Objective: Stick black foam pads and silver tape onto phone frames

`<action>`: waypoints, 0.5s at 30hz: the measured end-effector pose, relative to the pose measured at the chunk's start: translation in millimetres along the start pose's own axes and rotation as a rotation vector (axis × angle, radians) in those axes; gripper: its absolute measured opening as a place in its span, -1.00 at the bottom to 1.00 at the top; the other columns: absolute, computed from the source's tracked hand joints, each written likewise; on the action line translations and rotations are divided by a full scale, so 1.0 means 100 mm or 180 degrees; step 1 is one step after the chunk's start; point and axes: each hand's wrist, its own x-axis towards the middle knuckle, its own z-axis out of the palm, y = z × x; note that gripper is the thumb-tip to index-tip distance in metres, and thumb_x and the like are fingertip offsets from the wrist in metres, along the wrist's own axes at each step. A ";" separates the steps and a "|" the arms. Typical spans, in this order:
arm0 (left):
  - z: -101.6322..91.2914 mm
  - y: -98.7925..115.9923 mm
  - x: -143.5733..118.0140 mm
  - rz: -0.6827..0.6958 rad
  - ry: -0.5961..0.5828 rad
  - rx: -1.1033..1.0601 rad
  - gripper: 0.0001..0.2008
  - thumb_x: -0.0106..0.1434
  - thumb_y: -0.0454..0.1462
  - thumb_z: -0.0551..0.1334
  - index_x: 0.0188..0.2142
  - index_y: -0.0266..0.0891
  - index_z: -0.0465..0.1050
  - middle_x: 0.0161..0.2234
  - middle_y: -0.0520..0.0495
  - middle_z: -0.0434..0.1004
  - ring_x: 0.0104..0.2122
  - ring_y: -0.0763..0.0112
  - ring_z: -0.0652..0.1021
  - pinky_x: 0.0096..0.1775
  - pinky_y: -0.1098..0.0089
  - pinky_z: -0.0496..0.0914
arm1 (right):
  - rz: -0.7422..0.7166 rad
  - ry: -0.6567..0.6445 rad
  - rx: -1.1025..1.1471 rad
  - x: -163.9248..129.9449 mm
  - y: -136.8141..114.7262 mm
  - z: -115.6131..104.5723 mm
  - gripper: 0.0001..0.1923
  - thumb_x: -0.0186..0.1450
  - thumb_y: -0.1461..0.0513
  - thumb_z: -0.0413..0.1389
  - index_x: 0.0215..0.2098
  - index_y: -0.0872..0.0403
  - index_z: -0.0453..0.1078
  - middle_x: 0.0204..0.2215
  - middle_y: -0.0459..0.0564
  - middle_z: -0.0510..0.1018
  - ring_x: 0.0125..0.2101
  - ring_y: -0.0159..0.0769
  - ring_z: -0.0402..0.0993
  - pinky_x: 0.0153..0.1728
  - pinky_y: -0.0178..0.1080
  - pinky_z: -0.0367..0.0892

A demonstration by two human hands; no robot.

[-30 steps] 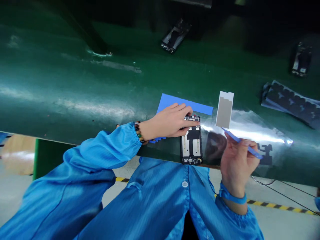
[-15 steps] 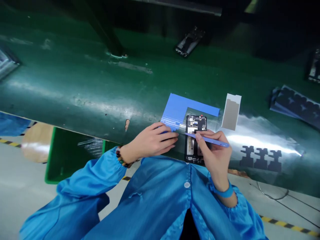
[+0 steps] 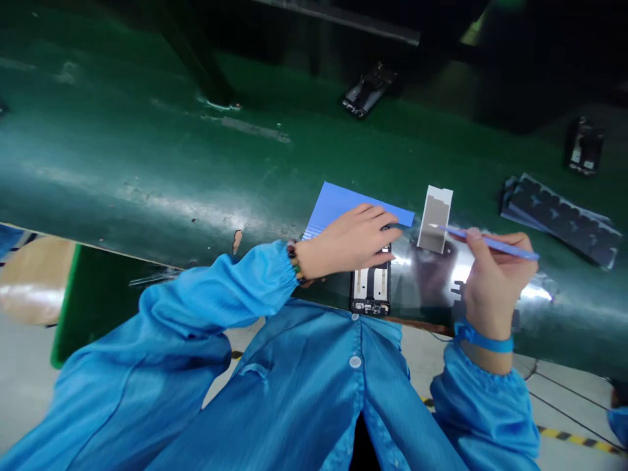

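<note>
An open phone frame point(image 3: 371, 288) lies at the near edge of the green belt point(image 3: 147, 163). My left hand point(image 3: 350, 241) rests flat over its upper half, fingers pressing down. My right hand point(image 3: 493, 278) is shut on thin blue tweezers point(image 3: 485, 242), whose tip touches a grey rectangular film piece point(image 3: 434, 212) standing just right of the phone. A blue sheet point(image 3: 343, 201) lies under and behind my left hand. A shiny clear liner with black die-cut shapes point(image 3: 458, 288) sits under my right hand.
Two more phone frames lie farther back on the belt, one point(image 3: 367, 90) at centre and another point(image 3: 583, 145) at far right. A stack of dark die-cut sheets point(image 3: 559, 219) sits at right. Below the belt edge are floor, cables and yellow-black tape point(image 3: 574, 439).
My left hand moved from beside the phone frame onto its upper half. My right hand left the phone and swung right, bringing the tweezers' tip to the grey film piece.
</note>
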 end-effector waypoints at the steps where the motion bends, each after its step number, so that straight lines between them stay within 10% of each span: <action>1: 0.05 -0.03 0.17 0.0038 -0.0026 0.0021 -0.55 0.58 -0.05 0.22 0.24 -0.32 0.52 0.26 -0.28 0.55 0.20 0.02 0.53 0.18 0.10 0.36 | -0.0096 0.0022 0.0054 0.14 0.03 0.00 -0.59 0.19 0.12 0.54 -0.34 -0.03 0.38 -0.40 -0.17 0.56 -0.31 -0.26 0.62 0.01 -0.02 0.62; 7: 0.28 -0.12 0.87 0.0085 -0.0122 0.0240 -0.48 0.56 0.04 0.22 0.14 -0.39 0.58 0.22 -0.30 0.58 0.18 -0.01 0.52 0.24 0.08 0.28 | -0.0278 -0.0113 0.0053 0.82 0.30 0.12 -0.59 0.22 0.20 0.53 -0.38 -0.09 0.34 -0.46 -0.18 0.47 -0.39 -0.25 0.56 -0.12 -0.05 0.62; 15: 0.33 -0.19 0.85 0.0144 0.0009 0.0246 -0.49 0.51 0.06 0.26 0.14 -0.34 0.57 0.24 -0.30 0.56 0.20 -0.06 0.49 0.27 0.04 0.26 | -0.0085 -0.0161 -0.0133 0.87 0.50 0.21 -0.58 0.21 0.13 0.50 -0.35 -0.03 0.31 -0.47 -0.28 0.47 -0.37 -0.31 0.64 -0.17 -0.16 0.61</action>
